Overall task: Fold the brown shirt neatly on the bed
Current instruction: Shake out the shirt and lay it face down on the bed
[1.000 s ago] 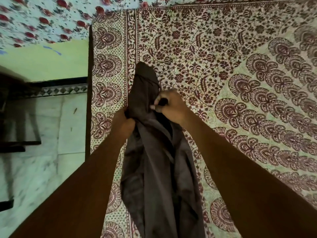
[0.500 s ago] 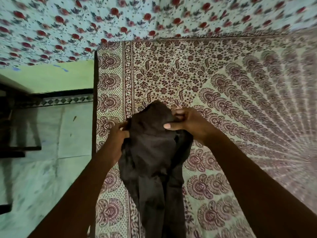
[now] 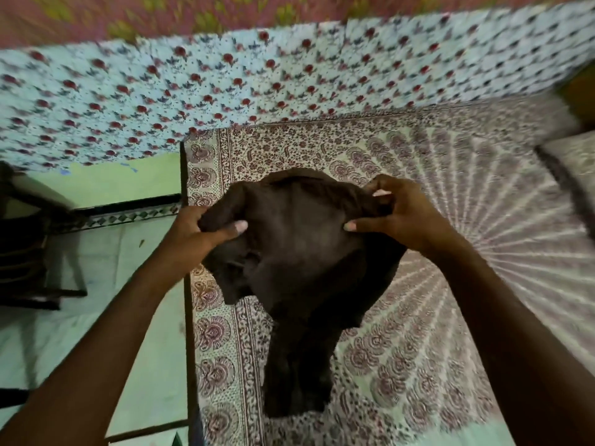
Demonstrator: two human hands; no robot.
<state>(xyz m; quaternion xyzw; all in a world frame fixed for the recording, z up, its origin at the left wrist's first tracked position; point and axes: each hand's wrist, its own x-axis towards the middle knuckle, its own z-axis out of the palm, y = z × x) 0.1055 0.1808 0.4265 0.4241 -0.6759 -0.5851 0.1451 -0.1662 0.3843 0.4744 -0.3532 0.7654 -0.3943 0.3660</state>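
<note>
The brown shirt [image 3: 302,259] hangs bunched in the air over the bed [image 3: 434,333], its lower part trailing down toward the bed's near edge. My left hand [image 3: 206,230] grips the shirt's top left edge, thumb pressed on the front. My right hand [image 3: 402,214] pinches the top right edge between thumb and fingers. The two hands are spread apart, so the upper cloth is stretched between them. The shirt's sleeves and collar are hard to make out in the folds.
The bed carries a maroon-and-cream printed sheet. A floral cloth [image 3: 225,85] covers the wall behind it. A pillow [image 3: 573,169] lies at the right edge. Left of the bed is pale tiled floor [image 3: 96,317] with a dark chair [image 3: 29,252].
Both hands have moved apart and up, spreading the shirt's top wider. The view has tilted upward, showing more wall cloth.
</note>
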